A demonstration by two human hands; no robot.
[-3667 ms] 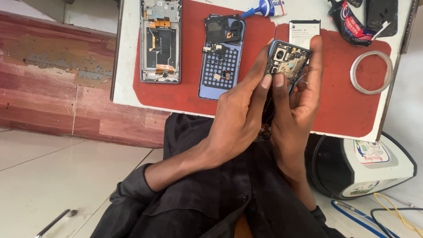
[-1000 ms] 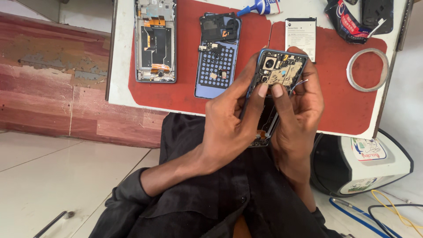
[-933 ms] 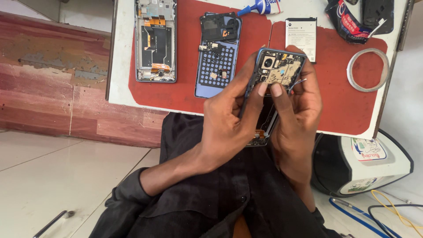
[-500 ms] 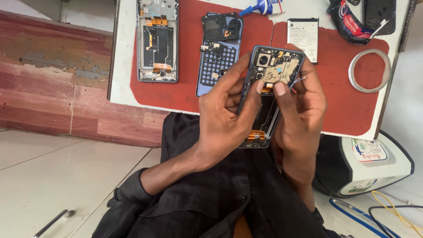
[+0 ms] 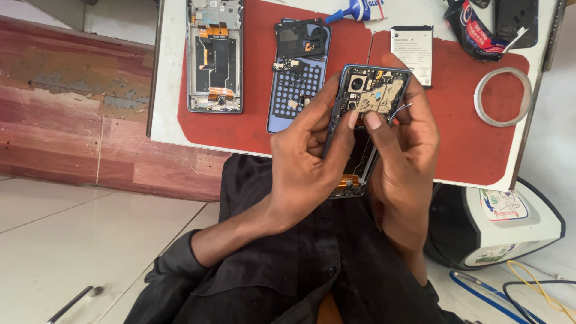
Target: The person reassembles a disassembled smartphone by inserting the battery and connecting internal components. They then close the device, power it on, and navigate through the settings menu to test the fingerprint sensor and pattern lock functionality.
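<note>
I hold an opened phone (image 5: 371,91) with its back cover off, its circuit board and camera modules showing. My left hand (image 5: 309,159) grips the phone's left side, thumb and fingers pressing near the board. My right hand (image 5: 408,144) wraps the right side, its thumb resting on the board's lower edge. The phone hovers over the near edge of the red mat (image 5: 252,123) on the white table (image 5: 165,114).
On the mat lie a bare phone frame (image 5: 215,57), a blue back cover with parts (image 5: 297,75), a white battery (image 5: 411,51), a tape ring (image 5: 503,96) and a glue tube (image 5: 360,9). A round black-and-white appliance (image 5: 510,222) and cables sit on the floor at right.
The phone has been turned more face-up and raised slightly toward the table. My fingers have shifted along the board; the items on the mat stay put.
</note>
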